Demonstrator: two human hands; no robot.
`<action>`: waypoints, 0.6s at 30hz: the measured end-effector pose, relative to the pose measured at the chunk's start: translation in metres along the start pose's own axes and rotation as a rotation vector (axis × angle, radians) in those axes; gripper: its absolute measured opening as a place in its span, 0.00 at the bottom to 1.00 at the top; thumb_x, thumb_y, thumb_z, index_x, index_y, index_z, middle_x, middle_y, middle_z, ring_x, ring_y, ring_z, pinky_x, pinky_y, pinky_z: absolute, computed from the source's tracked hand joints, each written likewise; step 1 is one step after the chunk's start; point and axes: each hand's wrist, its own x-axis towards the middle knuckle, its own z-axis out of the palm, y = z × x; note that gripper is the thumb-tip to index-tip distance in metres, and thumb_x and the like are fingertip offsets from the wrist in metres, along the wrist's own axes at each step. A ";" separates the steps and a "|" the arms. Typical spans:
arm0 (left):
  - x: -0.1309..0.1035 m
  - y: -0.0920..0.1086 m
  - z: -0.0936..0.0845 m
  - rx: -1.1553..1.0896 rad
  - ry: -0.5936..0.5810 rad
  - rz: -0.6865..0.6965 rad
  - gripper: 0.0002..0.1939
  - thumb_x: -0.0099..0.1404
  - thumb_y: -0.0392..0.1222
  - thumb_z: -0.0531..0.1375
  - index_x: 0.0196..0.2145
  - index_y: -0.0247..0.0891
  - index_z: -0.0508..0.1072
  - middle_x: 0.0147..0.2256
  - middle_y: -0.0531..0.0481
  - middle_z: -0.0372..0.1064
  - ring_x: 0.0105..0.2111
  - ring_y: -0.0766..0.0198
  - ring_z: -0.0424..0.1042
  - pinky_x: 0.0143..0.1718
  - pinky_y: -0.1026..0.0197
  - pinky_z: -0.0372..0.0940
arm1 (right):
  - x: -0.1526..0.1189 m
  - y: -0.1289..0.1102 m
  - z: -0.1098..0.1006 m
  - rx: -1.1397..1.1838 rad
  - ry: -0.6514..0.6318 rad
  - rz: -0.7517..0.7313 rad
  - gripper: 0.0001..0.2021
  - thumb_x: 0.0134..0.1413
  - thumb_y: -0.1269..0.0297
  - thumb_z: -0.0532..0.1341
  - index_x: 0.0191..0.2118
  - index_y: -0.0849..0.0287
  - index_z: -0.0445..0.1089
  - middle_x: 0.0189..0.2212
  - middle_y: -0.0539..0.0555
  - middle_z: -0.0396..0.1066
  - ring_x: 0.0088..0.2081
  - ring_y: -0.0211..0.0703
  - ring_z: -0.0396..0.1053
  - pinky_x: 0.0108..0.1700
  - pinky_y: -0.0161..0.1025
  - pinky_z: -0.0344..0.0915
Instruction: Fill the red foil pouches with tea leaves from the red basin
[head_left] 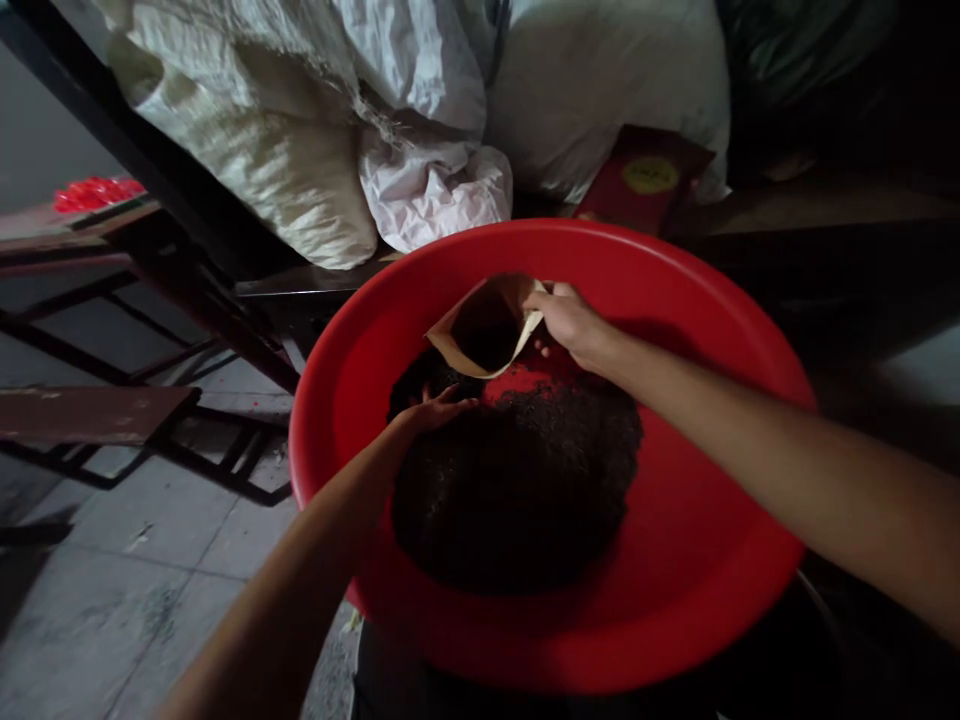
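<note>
A wide red basin (720,500) holds a heap of dark, loose, leafy-looking material (517,490), too dim to name surely. My right hand (566,318) pinches the right edge of a brown paper bag (457,330), whose mouth gapes toward me. Dark stuff or shadow fills the bag's inside. My left hand (439,408) rests on the heap just below the bag's left side, fingers stretched out toward the right. Between the bag and the heap, a patch of bare red basin floor shows.
Large white woven sacks (285,150) and a smaller white bag (439,190) stand behind the basin. A dark red packet (645,175) with a yellow oval leans there. At left are a wooden bench (97,412) and a table bearing red items (97,193), above a tiled floor (165,560).
</note>
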 end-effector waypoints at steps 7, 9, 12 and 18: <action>-0.016 -0.006 0.013 0.128 -0.111 0.018 0.53 0.44 0.62 0.76 0.66 0.47 0.67 0.68 0.41 0.60 0.73 0.34 0.44 0.70 0.40 0.52 | -0.009 0.001 0.009 0.201 -0.125 0.045 0.05 0.62 0.65 0.55 0.43 0.56 0.60 0.25 0.51 0.66 0.18 0.40 0.66 0.16 0.38 0.65; -0.022 -0.008 0.015 0.131 -0.107 0.049 0.48 0.45 0.58 0.76 0.62 0.45 0.71 0.60 0.43 0.70 0.69 0.37 0.54 0.68 0.45 0.56 | -0.009 -0.001 0.008 0.219 -0.158 0.072 0.05 0.63 0.65 0.55 0.43 0.56 0.60 0.25 0.51 0.67 0.18 0.41 0.67 0.17 0.38 0.67; -0.025 -0.005 0.018 0.100 -0.084 0.059 0.41 0.44 0.52 0.77 0.55 0.42 0.76 0.46 0.47 0.76 0.57 0.45 0.69 0.60 0.51 0.65 | -0.006 0.000 0.007 0.236 -0.184 0.076 0.05 0.63 0.66 0.54 0.43 0.57 0.60 0.23 0.50 0.67 0.17 0.40 0.66 0.17 0.38 0.67; -0.031 0.020 0.015 -0.001 -0.038 0.033 0.27 0.44 0.39 0.73 0.45 0.39 0.78 0.29 0.56 0.70 0.33 0.60 0.71 0.36 0.61 0.66 | -0.007 0.009 0.016 0.222 -0.270 0.069 0.11 0.60 0.66 0.59 0.48 0.57 0.61 0.27 0.50 0.69 0.19 0.42 0.69 0.18 0.40 0.69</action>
